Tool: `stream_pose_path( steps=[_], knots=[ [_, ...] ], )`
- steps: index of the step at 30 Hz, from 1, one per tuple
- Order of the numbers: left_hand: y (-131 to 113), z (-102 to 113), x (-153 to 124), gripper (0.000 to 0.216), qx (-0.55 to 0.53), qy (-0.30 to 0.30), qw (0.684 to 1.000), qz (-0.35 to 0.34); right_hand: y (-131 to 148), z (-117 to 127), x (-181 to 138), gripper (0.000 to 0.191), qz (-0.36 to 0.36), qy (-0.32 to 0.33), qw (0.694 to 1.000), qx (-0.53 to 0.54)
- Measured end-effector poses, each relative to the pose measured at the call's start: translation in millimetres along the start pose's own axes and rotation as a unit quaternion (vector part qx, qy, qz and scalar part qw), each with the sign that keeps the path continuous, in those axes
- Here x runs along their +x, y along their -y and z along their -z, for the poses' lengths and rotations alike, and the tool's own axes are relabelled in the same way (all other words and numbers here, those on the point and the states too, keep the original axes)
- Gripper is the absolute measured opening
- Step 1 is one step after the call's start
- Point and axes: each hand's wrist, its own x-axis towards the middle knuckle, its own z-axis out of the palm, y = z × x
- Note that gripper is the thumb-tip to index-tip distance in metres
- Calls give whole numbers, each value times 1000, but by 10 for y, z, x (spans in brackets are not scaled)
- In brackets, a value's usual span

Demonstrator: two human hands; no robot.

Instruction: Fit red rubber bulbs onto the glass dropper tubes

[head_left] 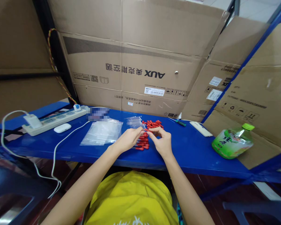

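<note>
On the blue table [192, 150] lies a pile of small red-capped clear plastic tubes [152, 125]. My left hand [128, 139] and my right hand [161, 140] meet over the pile, fingers pinched together on one red-capped tube [146, 132] between them. More red-capped tubes [142, 145] lie in a row under my hands. A stack of clear plastic bags [103, 132] lies just left of my left hand.
A white power strip [53, 120] with a charger and cable, and a white earbud case [62, 127], sit at the left. A green bottle [233, 142] lies on its side at the right, near a white phone [200, 128] and a green screwdriver [180, 122]. Cardboard boxes [140, 62] wall the back.
</note>
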Motion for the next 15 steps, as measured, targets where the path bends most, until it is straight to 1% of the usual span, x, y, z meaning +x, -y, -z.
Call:
stream_pose_path(
  steps=[15],
  knots=[
    [14, 4, -3, 30, 29, 12, 999, -11, -10, 2, -11, 14, 2, 17, 1000, 19]
  ],
)
